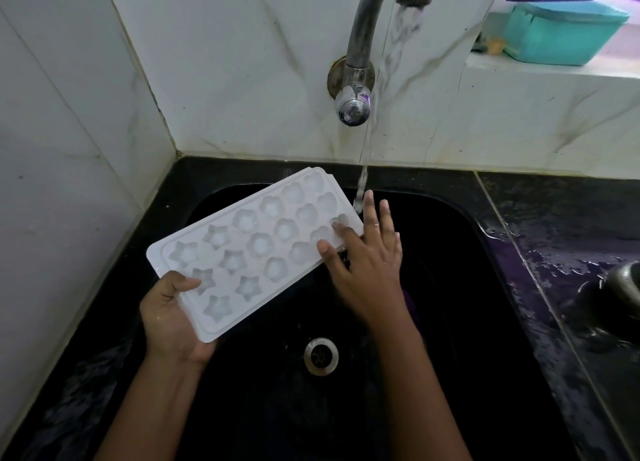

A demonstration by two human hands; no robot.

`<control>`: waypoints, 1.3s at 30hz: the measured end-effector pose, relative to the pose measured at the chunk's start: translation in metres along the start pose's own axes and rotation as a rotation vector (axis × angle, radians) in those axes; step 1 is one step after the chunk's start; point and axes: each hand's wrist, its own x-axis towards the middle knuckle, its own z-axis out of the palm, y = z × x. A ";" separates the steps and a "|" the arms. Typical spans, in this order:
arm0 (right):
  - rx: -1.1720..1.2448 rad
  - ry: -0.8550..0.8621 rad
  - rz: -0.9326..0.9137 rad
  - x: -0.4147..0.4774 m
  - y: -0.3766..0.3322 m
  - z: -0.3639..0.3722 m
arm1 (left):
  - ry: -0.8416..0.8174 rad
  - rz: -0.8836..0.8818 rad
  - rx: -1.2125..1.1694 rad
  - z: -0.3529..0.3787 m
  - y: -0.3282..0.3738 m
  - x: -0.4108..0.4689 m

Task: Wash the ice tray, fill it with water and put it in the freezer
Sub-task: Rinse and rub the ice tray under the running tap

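Note:
A white ice tray (256,249) with star and flower shaped cups is held over the black sink (450,287), its cups facing up. My left hand (173,315) grips its near left corner, thumb on top. My right hand (363,260) lies with straight fingers over the tray's right edge, fingertips touching the cups there. Water runs from the metal tap (360,45) and falls onto my right hand's fingertips beside the tray's far right corner.
The sink drain (321,355) lies below the tray. Wet black countertop (571,253) extends to the right with a dark metal vessel (623,284) at the frame edge. A teal container (561,31) sits on the ledge at top right. Tiled walls stand left and behind.

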 end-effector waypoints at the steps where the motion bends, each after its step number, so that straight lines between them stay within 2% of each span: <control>1: -0.002 -0.003 0.013 0.001 0.005 -0.004 | 0.005 -0.008 0.008 -0.001 0.000 0.000; 4: -0.064 0.058 0.085 -0.002 0.012 -0.006 | -0.015 -0.058 0.013 0.001 -0.004 -0.001; 6: -0.057 0.111 0.068 -0.003 0.003 0.000 | -0.026 -0.074 -0.001 0.002 -0.006 -0.001; 11: 0.013 0.030 -0.003 0.000 0.004 0.000 | -0.003 -0.028 -0.007 -0.003 0.001 0.002; 16: -0.053 0.146 0.075 -0.003 0.004 0.000 | -0.027 -0.073 0.007 0.000 -0.005 -0.001; 21: -0.006 0.050 0.018 -0.001 0.004 -0.001 | 0.037 -0.015 0.033 -0.001 -0.004 0.000; 26: -0.052 0.151 0.093 -0.001 0.006 -0.004 | -0.011 -0.067 0.040 0.004 -0.008 -0.002; 31: -0.036 0.026 0.001 -0.002 0.001 0.001 | 0.021 -0.013 0.021 0.002 -0.004 -0.001; 35: -0.069 0.100 0.112 -0.001 0.009 -0.003 | 0.019 -0.044 0.038 0.002 -0.007 -0.002; 37: -0.060 0.131 0.097 -0.002 0.001 0.001 | 0.023 -0.048 0.057 0.002 -0.008 -0.002; 39: -0.033 0.077 0.039 -0.003 -0.005 0.005 | 0.030 -0.022 0.054 0.001 -0.006 -0.002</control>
